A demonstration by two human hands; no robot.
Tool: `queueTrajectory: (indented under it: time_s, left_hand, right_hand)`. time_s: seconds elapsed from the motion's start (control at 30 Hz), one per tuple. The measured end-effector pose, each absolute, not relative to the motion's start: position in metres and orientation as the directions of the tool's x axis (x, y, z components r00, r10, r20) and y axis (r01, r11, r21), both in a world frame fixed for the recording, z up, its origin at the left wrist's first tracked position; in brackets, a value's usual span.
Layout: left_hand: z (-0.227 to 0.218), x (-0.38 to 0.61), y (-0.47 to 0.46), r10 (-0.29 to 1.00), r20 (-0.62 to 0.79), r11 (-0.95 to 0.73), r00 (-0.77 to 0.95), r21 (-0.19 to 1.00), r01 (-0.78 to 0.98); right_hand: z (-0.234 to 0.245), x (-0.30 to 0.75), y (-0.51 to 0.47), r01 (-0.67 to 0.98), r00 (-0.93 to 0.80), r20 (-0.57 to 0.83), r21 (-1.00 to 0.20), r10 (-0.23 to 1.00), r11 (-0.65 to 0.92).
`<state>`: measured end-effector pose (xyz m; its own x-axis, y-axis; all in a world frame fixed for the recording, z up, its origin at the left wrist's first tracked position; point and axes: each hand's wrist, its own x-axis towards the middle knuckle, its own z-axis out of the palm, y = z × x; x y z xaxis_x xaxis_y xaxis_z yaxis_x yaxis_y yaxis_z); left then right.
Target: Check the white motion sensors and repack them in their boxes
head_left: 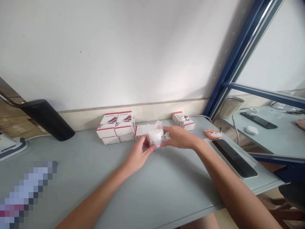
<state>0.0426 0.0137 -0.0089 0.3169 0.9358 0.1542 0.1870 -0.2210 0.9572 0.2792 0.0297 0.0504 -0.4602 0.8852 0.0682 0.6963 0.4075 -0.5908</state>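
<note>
Between my two hands is a rounded white device point(156, 136) in a clear plastic bag point(155, 125), its exact kind not plain to me. My left hand point(140, 150) grips it from the left, thumb along the lower front. From the right, my right hand point(178, 136) closes on the other side, fingers at the top and thumb low. Right behind the device lies a white and red box point(141, 131), partly hidden by it and my left hand. Stacked white and red boxes point(116, 124) stand to the left of it, against the wall.
Another printed box point(183, 121) stands at the back right. An orange animal-shaped item point(213, 134) and a black-screened phone point(234, 158) lie on the right. A black cylinder point(49, 120) leans at the left. A blue-framed glass partition point(234, 63) borders the table's right side.
</note>
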Motion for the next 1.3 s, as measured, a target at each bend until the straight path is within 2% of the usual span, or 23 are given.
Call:
queueTrajectory:
  time_s: [0.1, 0.3, 0.47, 0.67, 0.8, 0.9, 1.0, 1.1, 1.2, 1.3]
  left_hand:
    - [-0.009, 0.043, 0.013, 0.935, 0.147, -0.224, 0.323, 0.950, 0.217]
    - [-0.023, 0.041, 0.018, 0.937, 0.138, -0.275, 0.320, 0.857, 0.436]
    - [-0.029, 0.039, 0.020, 0.928, 0.238, -0.361, 0.286, 0.766, 0.532]
    - [-0.029, 0.040, 0.020, 0.894, 0.290, -0.439, 0.340, 0.714, 0.546]
    - [-0.022, 0.043, 0.015, 0.905, 0.277, -0.394, 0.321, 0.830, 0.394]
    - [-0.016, 0.044, 0.014, 0.938, 0.146, -0.235, 0.315, 0.935, 0.265]
    - [-0.009, 0.043, 0.015, 0.959, 0.045, -0.106, 0.279, 0.972, 0.208]
    - [0.000, 0.043, 0.016, 0.987, -0.003, -0.006, 0.160, 0.998, 0.056]
    - [0.011, 0.043, 0.018, 0.994, -0.067, 0.087, 0.086, 0.963, -0.254]
    - [0.021, 0.040, 0.020, 0.989, -0.119, 0.146, 0.084, 0.831, -0.537]
  right_hand:
    - [0.051, 0.276, 0.027, 0.770, -0.429, 0.049, -0.503, 0.902, 0.393]
    - [0.049, 0.266, 0.025, 0.854, -0.422, -0.059, -0.360, 0.905, 0.375]
    - [0.043, 0.261, 0.028, 0.884, -0.389, -0.104, -0.320, 0.915, 0.339]
    - [0.038, 0.262, 0.031, 0.866, -0.425, -0.116, -0.340, 0.898, 0.366]
    - [0.031, 0.258, 0.031, 0.825, -0.480, -0.130, -0.404, 0.868, 0.395]
    - [0.026, 0.255, 0.031, 0.806, -0.492, -0.138, -0.447, 0.860, 0.389]
    - [0.027, 0.256, 0.031, 0.781, -0.505, -0.128, -0.489, 0.853, 0.388]
    - [0.036, 0.262, 0.031, 0.686, -0.544, -0.057, -0.605, 0.837, 0.404]
    - [0.046, 0.267, 0.030, 0.558, -0.505, 0.078, -0.731, 0.860, 0.393]
    - [0.052, 0.268, 0.027, 0.506, -0.423, 0.148, -0.780, 0.894, 0.368]
